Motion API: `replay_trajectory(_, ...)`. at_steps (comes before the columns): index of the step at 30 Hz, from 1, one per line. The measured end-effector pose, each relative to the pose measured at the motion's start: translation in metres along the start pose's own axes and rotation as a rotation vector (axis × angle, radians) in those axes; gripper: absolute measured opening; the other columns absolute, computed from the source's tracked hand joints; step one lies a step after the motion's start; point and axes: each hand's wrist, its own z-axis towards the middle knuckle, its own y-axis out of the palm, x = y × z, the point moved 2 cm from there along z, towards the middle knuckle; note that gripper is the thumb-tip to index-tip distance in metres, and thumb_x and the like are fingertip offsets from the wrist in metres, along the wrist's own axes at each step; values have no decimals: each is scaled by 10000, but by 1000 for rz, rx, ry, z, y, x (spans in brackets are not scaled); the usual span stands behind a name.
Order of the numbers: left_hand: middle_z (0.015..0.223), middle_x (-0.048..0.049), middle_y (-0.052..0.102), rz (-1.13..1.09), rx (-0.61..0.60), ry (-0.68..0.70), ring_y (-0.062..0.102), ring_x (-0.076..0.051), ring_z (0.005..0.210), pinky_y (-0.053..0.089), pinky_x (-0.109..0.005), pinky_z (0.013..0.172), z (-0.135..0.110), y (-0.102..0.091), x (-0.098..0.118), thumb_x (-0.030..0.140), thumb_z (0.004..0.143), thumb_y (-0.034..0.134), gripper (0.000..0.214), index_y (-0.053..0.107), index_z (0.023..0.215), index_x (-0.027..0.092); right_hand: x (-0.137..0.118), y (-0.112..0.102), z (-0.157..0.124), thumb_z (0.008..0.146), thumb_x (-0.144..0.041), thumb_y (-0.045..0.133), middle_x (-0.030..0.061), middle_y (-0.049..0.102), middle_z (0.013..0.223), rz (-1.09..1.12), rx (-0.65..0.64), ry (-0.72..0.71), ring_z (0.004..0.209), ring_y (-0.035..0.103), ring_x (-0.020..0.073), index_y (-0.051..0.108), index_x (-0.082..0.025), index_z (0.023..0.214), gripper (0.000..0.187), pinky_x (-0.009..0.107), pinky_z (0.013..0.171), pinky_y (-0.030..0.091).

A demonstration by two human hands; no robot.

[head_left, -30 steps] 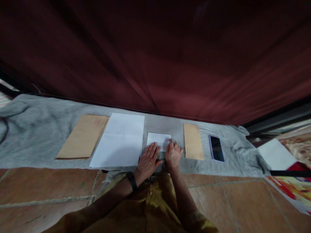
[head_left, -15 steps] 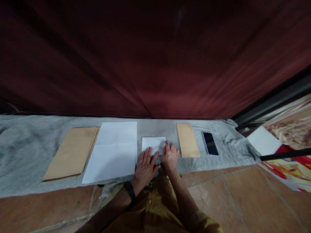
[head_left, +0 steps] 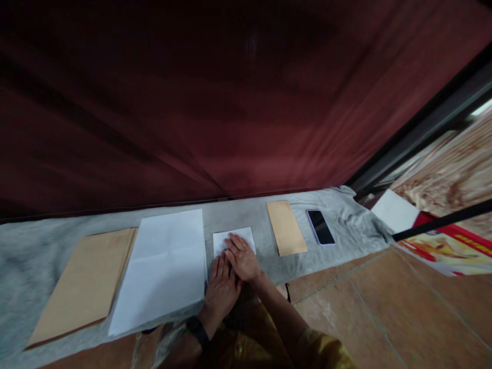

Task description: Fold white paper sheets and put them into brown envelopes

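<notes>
A small white sheet of paper (head_left: 246, 234), apparently folded, lies on the grey cloth in front of me. My right hand (head_left: 243, 258) rests flat across it, fingers stretched toward its upper left. Just left of that, my left hand (head_left: 223, 287) lies with extended fingers at the paper's lower edge, close against the right hand. Both hands are open and grip nothing. The lower part of the small paper is covered by the hands. Beside it on the left is a stack of large white paper (head_left: 165, 266).
Large brown envelopes (head_left: 82, 282) lie at the far left. A smaller brown envelope (head_left: 286, 228) and a phone (head_left: 321, 227) lie to the right on the grey cloth (head_left: 261, 210). A dark red curtain (head_left: 215, 102) hangs behind. A black bar (head_left: 442, 220) crosses at right.
My right hand has moved left from the paper's right edge to lie across it, beside my left hand. The view has turned slightly, so everything appears tilted and shifted left.
</notes>
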Motion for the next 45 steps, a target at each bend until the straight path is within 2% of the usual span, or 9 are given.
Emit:
replay_trajectory(5, 1509, -255, 469, 7, 84, 13, 414, -354, 1442, 283, -546, 1205, 0, 8, -1, 436, 923, 476, 654, 514, 1433, 30, 17, -5, 5, 1058, -407, 413, 72, 431, 1578, -55, -50, -20, 1459, 398, 218, 531, -231, 1452, 448, 440, 1226, 301)
replay_trajectory(11, 1572, -200, 405, 7, 105, -30, 267, -322, 1519, 142, -589, 1240, 0, 6, 2, 479, 962, 412, 686, 410, 1513, 70, 33, -6, 7, 1059, -401, 402, 72, 380, 1606, -119, -32, -33, 1478, 368, 222, 486, -244, 1485, 462, 451, 1230, 271)
replay_trajectory(19, 1581, -227, 375, 22, 72, -28, 278, -336, 1513, 191, -576, 1234, -1, 2, 4, 516, 971, 413, 714, 432, 1483, 19, 46, -6, 3, 1061, -405, 374, 122, 355, 1612, -208, 12, 68, 1479, 356, 278, 394, -186, 1542, 530, 491, 1211, 250)
replay_trajectory(25, 1562, -212, 421, -9, 31, -70, 326, -321, 1495, 243, -563, 1226, 0, -3, 8, 479, 981, 394, 663, 453, 1466, 30, 45, -6, 2, 1063, -414, 357, 127, 349, 1613, -228, -1, 78, 1480, 351, 277, 367, -180, 1556, 545, 489, 1211, 229)
replay_trajectory(30, 1548, -219, 442, -68, 70, -182, 349, -283, 1487, 290, -471, 1226, 26, -8, 3, 308, 991, 345, 576, 429, 1468, -4, 45, -5, 1, 1060, -398, 361, 133, 347, 1613, -266, -8, 66, 1476, 354, 286, 363, -173, 1558, 546, 493, 1210, 223)
replay_trajectory(33, 1587, -196, 390, -99, 94, -190, 283, -281, 1515, 263, -481, 1236, 50, -9, -4, 252, 979, 324, 576, 387, 1498, 12, 45, -5, 1, 1059, -379, 361, 135, 345, 1614, -279, -8, 58, 1479, 348, 282, 372, -170, 1554, 537, 491, 1206, 229)
replay_trajectory(37, 1580, -233, 380, -122, 91, -245, 298, -294, 1509, 262, -491, 1235, 66, 1, -12, 324, 998, 305, 604, 388, 1486, -23, 46, -3, 1, 1051, -335, 366, 135, 342, 1615, -298, -6, 61, 1477, 349, 274, 382, -170, 1550, 525, 482, 1210, 219)
replay_trajectory(45, 1593, -259, 339, -113, 188, -359, 238, -326, 1524, 298, -523, 1214, 53, 23, -18, 367, 988, 342, 656, 326, 1509, -31, 46, -2, 1, 1056, -381, 364, 140, 345, 1615, -313, -12, 59, 1482, 334, 278, 373, -164, 1552, 542, 489, 1210, 210)
